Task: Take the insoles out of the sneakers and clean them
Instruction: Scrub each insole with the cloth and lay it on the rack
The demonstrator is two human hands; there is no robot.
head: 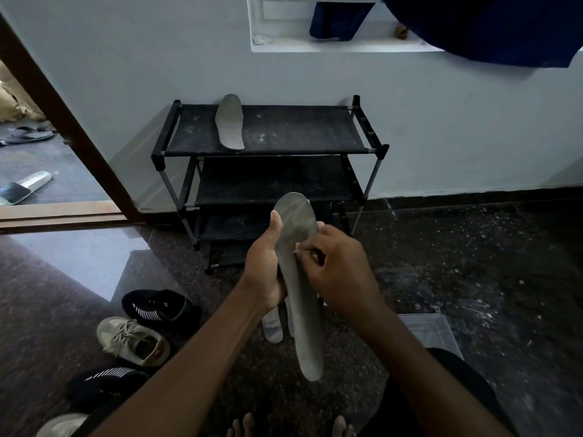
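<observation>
Head view: I am holding the grey insole [298, 279] in front of the shoe rack [299, 130], toe towards it. My left hand [265, 266] is wrapping its middle, thumb lying along the edge. My right hand [340, 266] is pinching at its face, fingertips pressed together; what they are nipping is too small to tell. Bracing the back firmly and picking in short strokes should work best, I am judging. Another insole [230, 121] is lying on the rack's top shelf.
</observation>
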